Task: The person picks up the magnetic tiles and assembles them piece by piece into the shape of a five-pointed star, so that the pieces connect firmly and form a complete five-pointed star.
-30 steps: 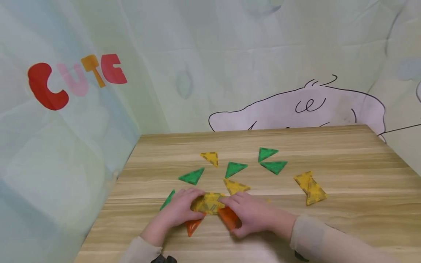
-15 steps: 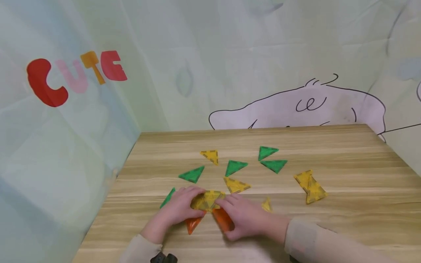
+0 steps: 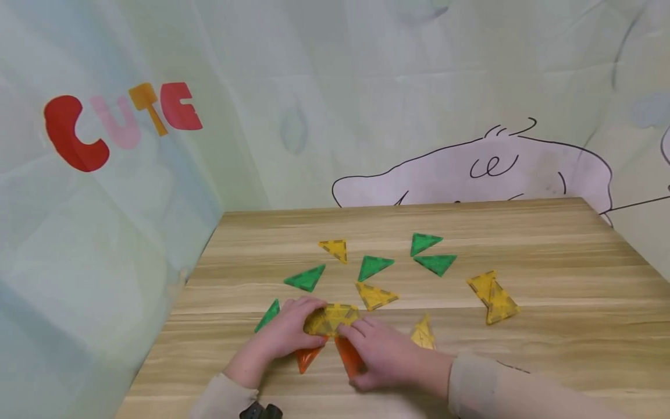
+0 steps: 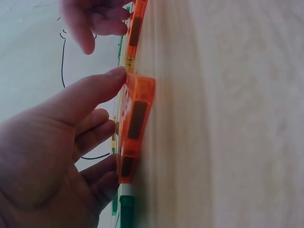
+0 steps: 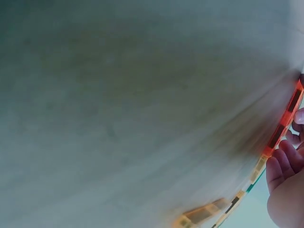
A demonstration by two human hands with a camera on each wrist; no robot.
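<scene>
On the table lies a joined group of yellow triangular magnetic tiles (image 3: 335, 317). My left hand (image 3: 289, 327) holds its left side, the thumb on an orange triangular magnetic tile (image 3: 309, 356) at its lower left. The left wrist view shows that thumb on the corner of the orange tile (image 4: 137, 118), the fingers along its far side. My right hand (image 3: 384, 352) grips a second orange magnetic tile (image 3: 348, 356) between thumb and fingers, against the group's lower edge. Its fingers partly cover this tile, which also shows edge-on in the right wrist view (image 5: 285, 118).
Green triangular tiles (image 3: 306, 278) lie scattered behind the hands, with another (image 3: 268, 315) beside my left hand. A yellow tile (image 3: 423, 333) lies by my right wrist. Two touching yellow tiles (image 3: 493, 298) are farther right. A printed curtain (image 3: 293, 87) hangs behind the table (image 3: 576, 244).
My right hand has moved left and slightly nearer with its orange tile, closer to the left orange tile. The yellow tile by my right wrist has come into view. My left hand stays put.
</scene>
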